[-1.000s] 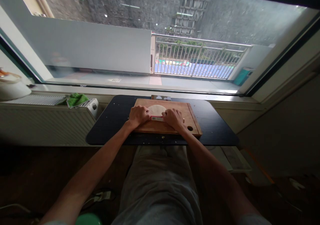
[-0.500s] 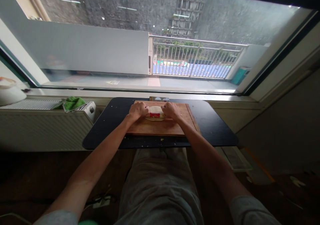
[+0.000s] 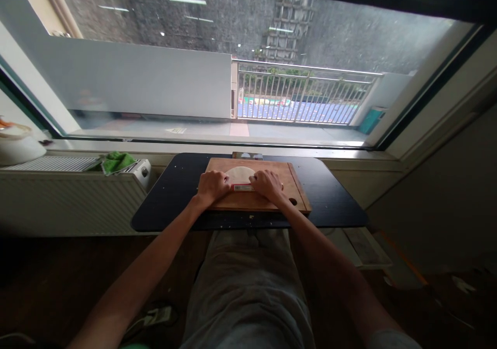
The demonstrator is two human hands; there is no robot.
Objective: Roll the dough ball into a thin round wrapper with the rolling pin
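A flat round of pale dough lies on the wooden cutting board. Across its near edge rests a rolling pin with a red and white label showing at its middle. My left hand is closed over the pin's left end, knuckles up. Over its right end my right hand is wrapped in the same way. The ends of the pin are hidden under both hands.
A dark table with rounded corners carries the board and a few crumbs. Behind it are a small box and a window. At left, a green cloth lies on a radiator, near a white pot.
Both hands have drawn the rolling pin toward me, from the middle of the dough to its near edge. The label has turned with the pin, and more of the dough's far part shows.
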